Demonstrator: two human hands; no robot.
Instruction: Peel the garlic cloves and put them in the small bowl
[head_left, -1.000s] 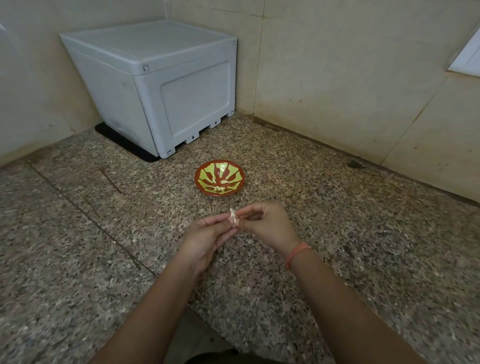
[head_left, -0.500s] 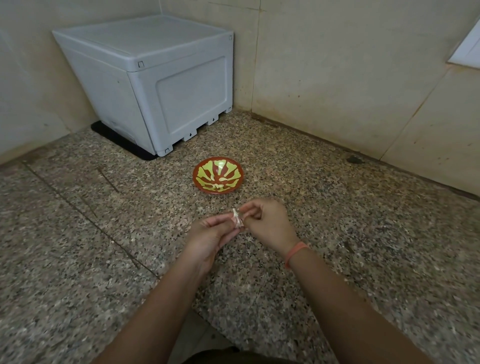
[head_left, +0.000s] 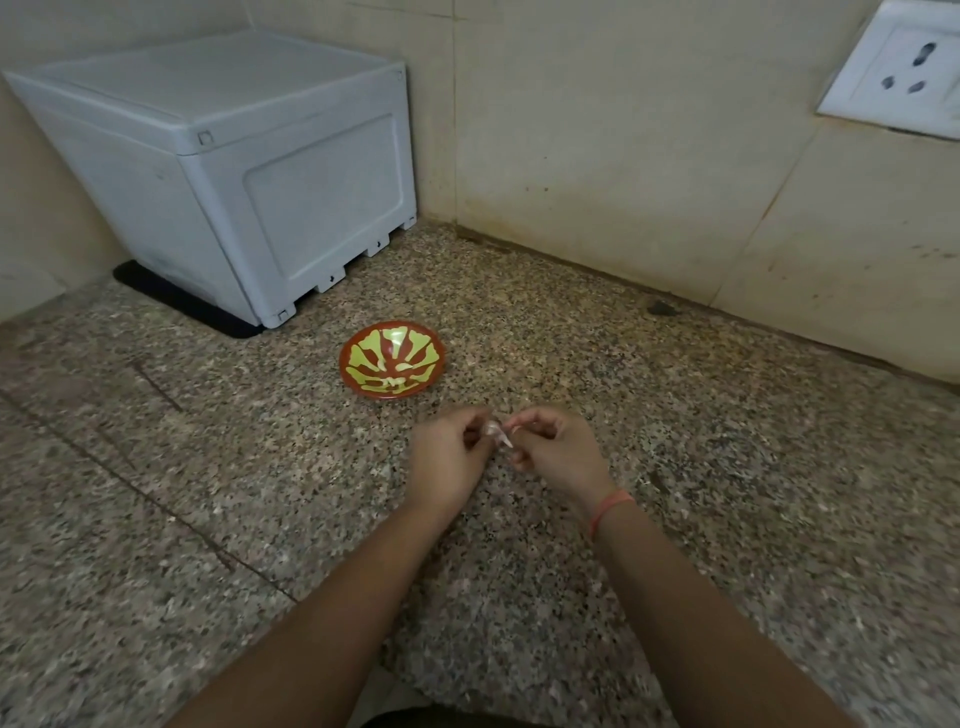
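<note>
Granite bench (head_left: 727, 467) scene: a person's left hand (head_left: 449, 457) and right hand (head_left: 553, 447), fingers curled, together pinch one garlic clove (head_left: 496, 434) near the red-and-yellow small bowl (head_left: 393, 361) standing beyond.

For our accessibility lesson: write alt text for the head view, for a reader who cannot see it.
A left hand and right hand pinch a garlic clove between them above a granite counter. A red and yellow small bowl sits just beyond, with a white box farther back.
</note>
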